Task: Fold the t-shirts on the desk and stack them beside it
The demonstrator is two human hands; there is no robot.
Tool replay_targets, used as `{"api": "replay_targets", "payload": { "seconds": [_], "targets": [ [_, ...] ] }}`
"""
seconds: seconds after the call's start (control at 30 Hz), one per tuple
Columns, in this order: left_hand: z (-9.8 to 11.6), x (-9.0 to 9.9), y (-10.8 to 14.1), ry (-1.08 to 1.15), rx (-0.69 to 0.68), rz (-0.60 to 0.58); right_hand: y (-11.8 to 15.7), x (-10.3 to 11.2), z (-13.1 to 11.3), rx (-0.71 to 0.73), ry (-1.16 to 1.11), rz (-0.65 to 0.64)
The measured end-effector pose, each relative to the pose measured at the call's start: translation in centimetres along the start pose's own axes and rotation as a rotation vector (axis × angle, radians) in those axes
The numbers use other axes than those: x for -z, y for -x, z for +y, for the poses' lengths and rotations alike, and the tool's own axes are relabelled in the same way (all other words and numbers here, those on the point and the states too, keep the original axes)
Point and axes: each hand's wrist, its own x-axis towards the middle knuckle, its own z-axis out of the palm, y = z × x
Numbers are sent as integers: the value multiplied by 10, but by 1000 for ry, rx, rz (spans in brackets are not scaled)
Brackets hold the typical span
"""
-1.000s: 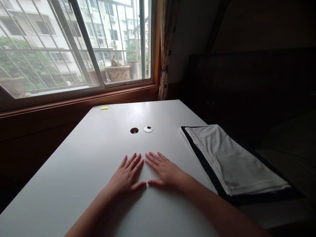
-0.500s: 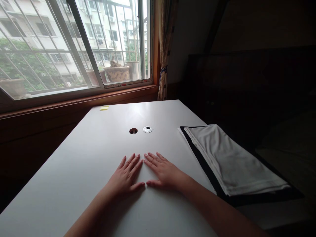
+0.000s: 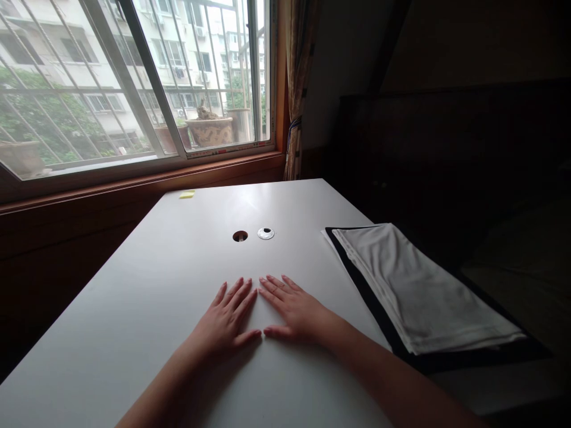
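Note:
Palm down on the white table lies my left hand, its fingers spread and nothing in it. My right hand rests flat beside it in the same way, with the fingertips of both hands close together. To the right, a stack of folded cloth lies along the table's edge: a light grey folded cloth on top of a black cloth, with a white layer showing underneath at the left. Neither hand touches the stack.
Beyond my hands, the tabletop has a dark round hole and a silver cable grommet. A yellow sticky note is at the far left corner. Behind the table are a barred window and a tied curtain. The right side is dark.
Both hands stay in place on the table. Only the view has shifted very slightly.

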Motion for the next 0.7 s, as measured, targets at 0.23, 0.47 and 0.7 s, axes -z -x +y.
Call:
{"api": "replay_targets", "payload": {
  "seconds": [0.23,0.47,0.7],
  "targets": [
    [0,0,-1,-1,-1,-4,0,0,0,2,-9,7],
    [-1,0,-1,-4,-2,-14,0,0,0,-1,-10,6],
    [-1,-2,-1,-8,-2,2,-1,1,0,-5,-7,6]
  ]
}}
